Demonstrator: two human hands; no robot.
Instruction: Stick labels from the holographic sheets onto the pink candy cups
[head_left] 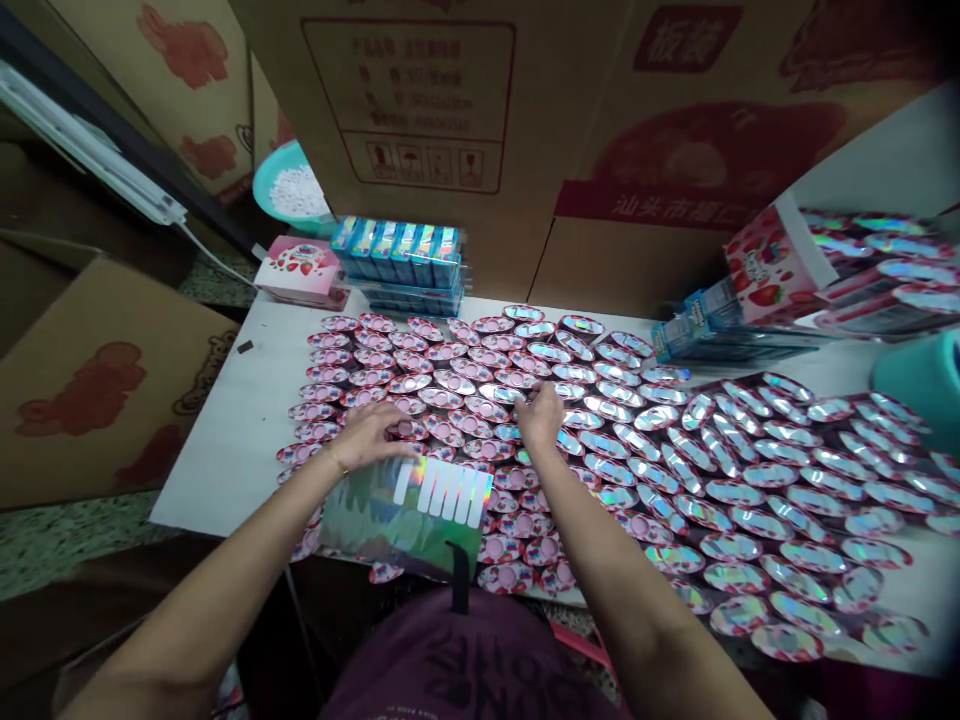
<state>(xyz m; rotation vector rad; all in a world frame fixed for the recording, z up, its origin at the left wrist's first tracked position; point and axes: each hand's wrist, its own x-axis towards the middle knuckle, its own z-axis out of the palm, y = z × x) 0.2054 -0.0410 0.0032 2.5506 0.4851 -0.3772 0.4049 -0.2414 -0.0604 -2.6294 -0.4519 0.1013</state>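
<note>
Many small packs with oval tops stand in close rows across the white table. Some tops are pink with a round disc, like the pink pack; others have a shiny silver label, like the silver-topped pack. A sheet of labels with several pale strips lies over the packs nearest my body. My left hand rests at the sheet's far edge, thumb and fingers apart beside a pink top. Over a pack top in the middle rows, my right hand has its fingertips pinched together; what they hold is too small to make out.
Large cardboard cartons wall off the back. Blue boxes and a pink strawberry box stand back left. Another strawberry box is back right. A turquoise bowl of white pieces and a turquoise tub flank the table.
</note>
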